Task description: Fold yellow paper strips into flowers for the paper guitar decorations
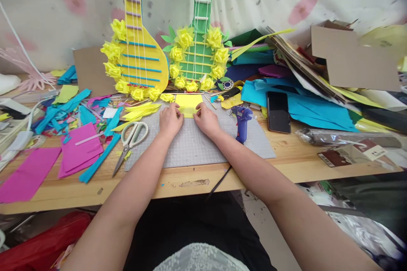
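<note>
- Head view: both hands, left [170, 120] and right [206, 120], pinched the near edge of a yellow paper sheet [188, 104] lying on the grey cutting mat [190, 146].
- Scissors [131, 139] lay left of the mat; a blue glue gun [241, 119] stood right, on the tabletop [286, 156].

Yellow sheet [188, 105]: matt paper. Mat [193, 144]: grey, dull, scored with cuts. Desk [178, 184]: pale wood, scuffed. Scissors [130, 142]: shiny metal blades, white plastic handles. Phone [277, 111]: glossy black glass.
</note>
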### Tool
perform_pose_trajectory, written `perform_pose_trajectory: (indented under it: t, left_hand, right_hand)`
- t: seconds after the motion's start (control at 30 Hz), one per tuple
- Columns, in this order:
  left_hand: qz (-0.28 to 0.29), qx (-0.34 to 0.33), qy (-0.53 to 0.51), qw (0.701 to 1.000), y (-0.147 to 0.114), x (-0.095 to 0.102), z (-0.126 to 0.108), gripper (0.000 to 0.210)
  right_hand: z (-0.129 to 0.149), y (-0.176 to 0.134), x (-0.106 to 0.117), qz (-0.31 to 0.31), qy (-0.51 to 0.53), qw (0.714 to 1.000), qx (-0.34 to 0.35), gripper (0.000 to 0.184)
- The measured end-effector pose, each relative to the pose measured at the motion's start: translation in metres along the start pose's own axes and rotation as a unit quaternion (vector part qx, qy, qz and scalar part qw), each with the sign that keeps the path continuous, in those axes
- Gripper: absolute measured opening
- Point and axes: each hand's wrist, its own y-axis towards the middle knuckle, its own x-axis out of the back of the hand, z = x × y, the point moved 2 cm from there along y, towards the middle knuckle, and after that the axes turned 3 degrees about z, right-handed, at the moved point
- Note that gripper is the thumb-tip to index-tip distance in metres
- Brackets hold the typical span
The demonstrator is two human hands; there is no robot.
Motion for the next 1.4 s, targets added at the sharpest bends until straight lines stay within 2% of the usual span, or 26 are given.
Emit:
perform_pose_trajectory:
  t: [0.27, 0.67, 0.83, 1.03, 1.3, 1.4]
  left_hand:
    - [-0.002, 0.001, 0.025, 1.0, 0.0, 0.001, -0.005, 0.024]
    - [0.022, -0.007, 0.063, 0.998, 0.0, 0.001, -0.006, 0.009]
    - [0.044, -0.035, 0.086, 0.995, -0.002, 0.0, -0.009, 0.015]
    - [0.023, -0.043, 0.092, 0.995, -0.003, -0.002, -0.01, 0.014]
    - [0.029, -0.01, 0.076, 0.997, -0.005, 0.0, -0.013, 0.01]
    - [0.03, -0.004, 0.06, 0.998, -0.005, 0.002, -0.01, 0.016]
  right_hand:
    - [0.001, 0.0, -0.001, -0.003, -0.061, 0.998, 0.012, 0.014]
    - [0.005, -0.002, 0.001, 0.009, -0.099, 0.995, 0.017, 0.015]
    - [0.005, -0.002, -0.004, 0.006, -0.138, 0.99, 0.037, 0.018]
    - [0.01, -0.005, -0.007, 0.004, -0.198, 0.978, 0.062, 0.021]
    - [0.012, -0.005, -0.007, 0.008, -0.188, 0.981, 0.055, 0.02]
    - [0.009, -0.004, -0.005, 0.017, -0.164, 0.985, 0.053, 0.024]
